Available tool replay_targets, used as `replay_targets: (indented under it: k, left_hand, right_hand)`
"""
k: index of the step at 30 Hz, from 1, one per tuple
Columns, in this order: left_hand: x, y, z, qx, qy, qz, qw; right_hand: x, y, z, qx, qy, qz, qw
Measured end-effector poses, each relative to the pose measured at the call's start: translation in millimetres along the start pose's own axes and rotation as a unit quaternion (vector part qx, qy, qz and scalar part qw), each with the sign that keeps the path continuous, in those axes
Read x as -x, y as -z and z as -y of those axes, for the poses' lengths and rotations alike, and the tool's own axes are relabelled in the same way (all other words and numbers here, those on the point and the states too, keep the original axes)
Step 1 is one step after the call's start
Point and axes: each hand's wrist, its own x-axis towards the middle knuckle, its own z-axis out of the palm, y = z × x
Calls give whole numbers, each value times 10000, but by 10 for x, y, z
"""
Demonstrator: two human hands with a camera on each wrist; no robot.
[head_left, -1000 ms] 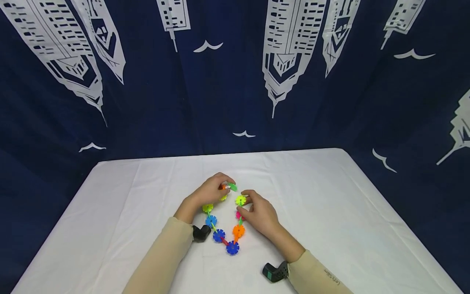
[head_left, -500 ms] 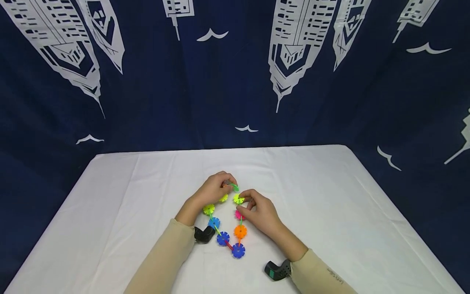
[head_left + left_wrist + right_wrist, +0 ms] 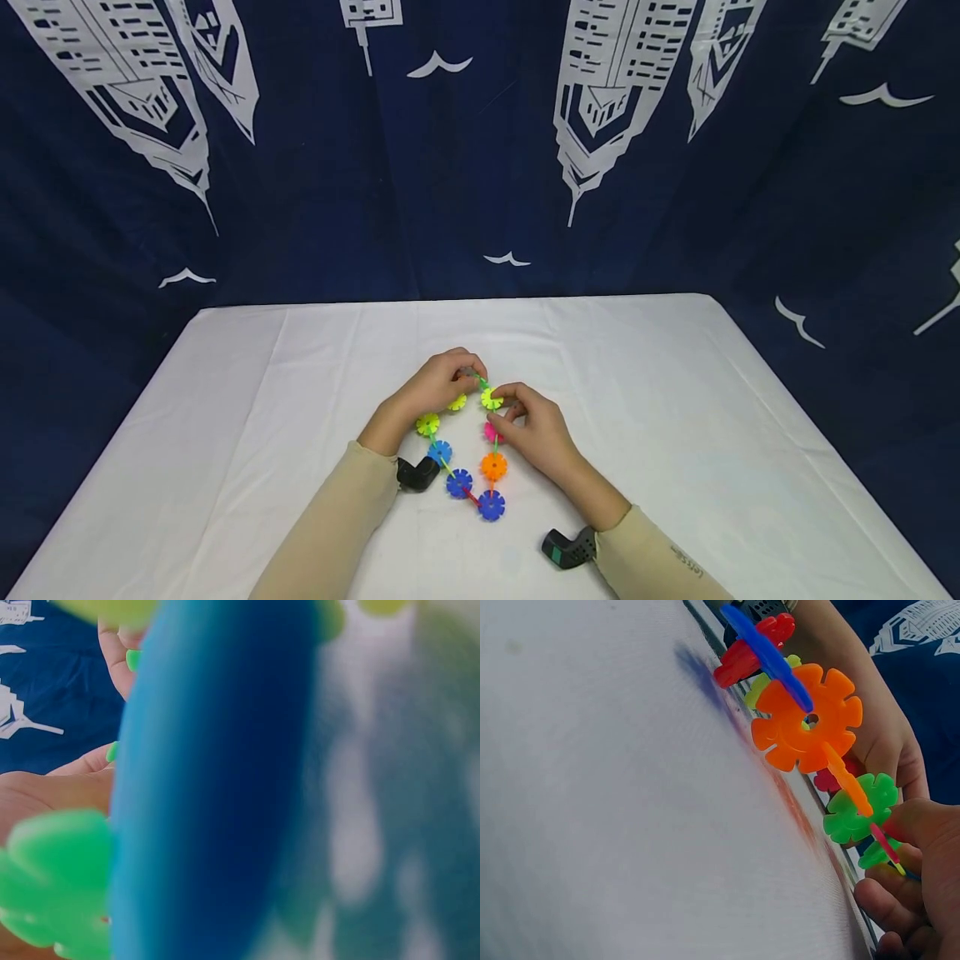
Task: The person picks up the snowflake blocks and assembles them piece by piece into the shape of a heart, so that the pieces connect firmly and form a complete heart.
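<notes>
A chain of slotted, flower-shaped plastic discs bends into a loop between my hands. At its far end, my left hand [image 3: 442,385] pinches a green disc [image 3: 482,381], mostly covered by the fingers. My right hand [image 3: 536,425] grips the other end between thumb and forefinger, at a yellow disc [image 3: 491,399]. The green and yellow discs meet edge to edge; whether they interlock I cannot tell. Below hang a pink disc [image 3: 491,432], an orange disc [image 3: 493,467] and a dark blue disc [image 3: 491,506]. A blurred blue disc [image 3: 217,780] blocks most of the left wrist view.
The white-covered table [image 3: 660,400] spreads around the hands. Behind it hangs a dark blue curtain [image 3: 465,183] with white building prints. Black wrist cameras, one of them the right one [image 3: 567,550], sit by the sleeves.
The yellow disc in my right hand has moved up toward the green disc in my left, and the gap between them has closed. The lower chain has shifted slightly right.
</notes>
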Motion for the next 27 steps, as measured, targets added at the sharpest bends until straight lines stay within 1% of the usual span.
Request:
replay_targets:
  k: [9,15,19,27]
  left_hand:
    - [-11,19,-5,-138,-310,106,9994]
    - [4,27,-5,-99,-352,141,9992]
    - [7,30,3,-68,-354,185,9992]
    - [11,38,14,-11,-393,173,9991]
  right_hand:
    - [1,3,-22,73,442,-74,9990]
    - [2,6,-21,63,687,-44,9976]
    - [0,7,-23,-36,738,32,9973]
    - [-8,2,-31,-113,698,114,9974]
